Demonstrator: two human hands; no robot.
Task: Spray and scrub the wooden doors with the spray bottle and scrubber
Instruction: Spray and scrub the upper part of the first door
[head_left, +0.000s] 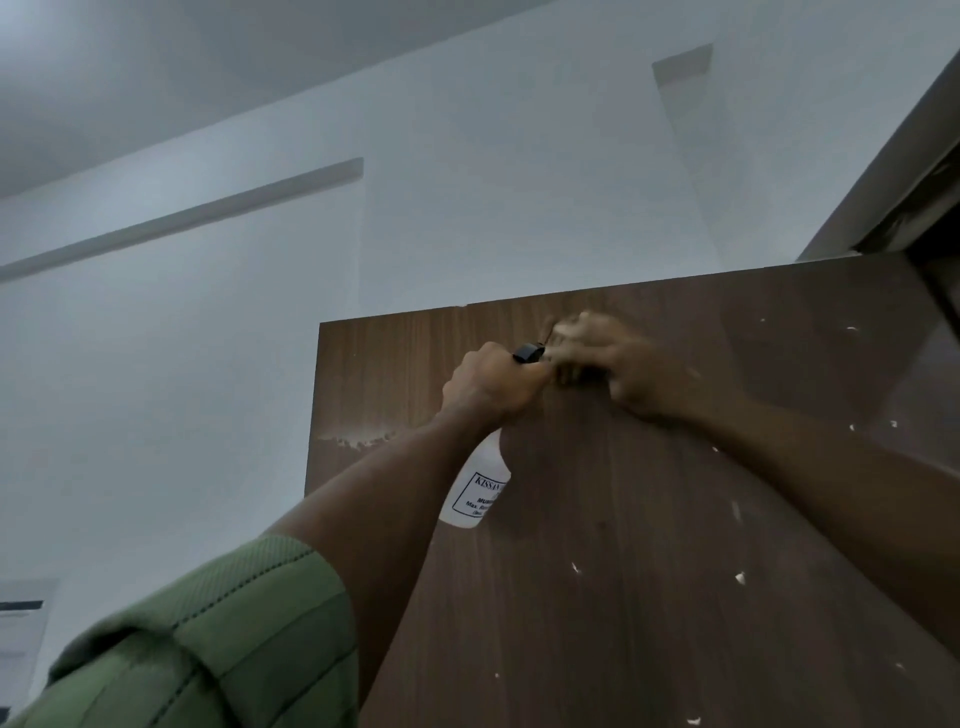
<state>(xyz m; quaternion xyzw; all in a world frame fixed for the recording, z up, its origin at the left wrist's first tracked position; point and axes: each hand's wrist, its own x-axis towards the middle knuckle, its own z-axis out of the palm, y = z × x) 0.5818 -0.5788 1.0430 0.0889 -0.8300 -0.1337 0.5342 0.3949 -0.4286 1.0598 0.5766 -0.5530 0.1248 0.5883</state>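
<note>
Spray bottle (475, 491): a white plastic body is seen hanging below the left hand, in front of the upper part of the door; its label is only partly readable, cut off by the forearm, and its neck is hidden inside the grip. A black spray head (528, 353) is seen poking out above the fist.
Left hand (491, 384): the fingers are curled round the top of the bottle; the trigger cannot be seen.
Scrubber: nothing of it can be made out for certain; whatever lies under the right hand is blurred.
Right hand (613, 364): it is held against the door near its top edge, just beside the spray head. Its fingers (576, 332) are smeared by blur, so whether they are wide, narrow or holding something cannot be told.
Wooden door (649, 545): a dark brown panel is shown, flecked with pale spots and a pale streak near its left edge; its lower part is cut off by the frame.
Green sleeve (218, 639): it is seen on the left arm, bottom left.
Wall (260, 312): pale, behind the door.
Door frame (893, 156): partly cut off at the upper right.
</note>
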